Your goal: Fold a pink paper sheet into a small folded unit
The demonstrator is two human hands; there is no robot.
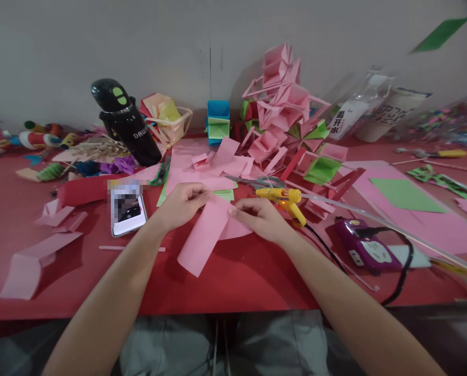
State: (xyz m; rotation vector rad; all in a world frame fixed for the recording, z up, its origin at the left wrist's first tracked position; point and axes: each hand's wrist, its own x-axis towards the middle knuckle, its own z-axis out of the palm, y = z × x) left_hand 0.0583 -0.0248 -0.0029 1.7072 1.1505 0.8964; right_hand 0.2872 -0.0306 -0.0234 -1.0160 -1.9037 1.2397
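Note:
A pink paper strip [202, 237] slants down toward me over the red table [233, 282]. My left hand [181, 204] pinches its upper left corner with curled fingers. My right hand [259, 216] pinches its upper right edge, fingers pressed together. Just beyond my right hand lies a yellow glue gun [282, 198] with a clear glue stick reaching out to the right. A phone [127, 211] lies face up to the left of my left hand.
A black bottle [126, 122] stands at the back left. Folded pink, green and blue paper shapes [284, 109] pile against the wall. Scissors [257, 183] lie behind the glue gun. A purple power strip [364, 248] with a black cable sits at the right. Loose pink sheets [30, 266] lie at the left.

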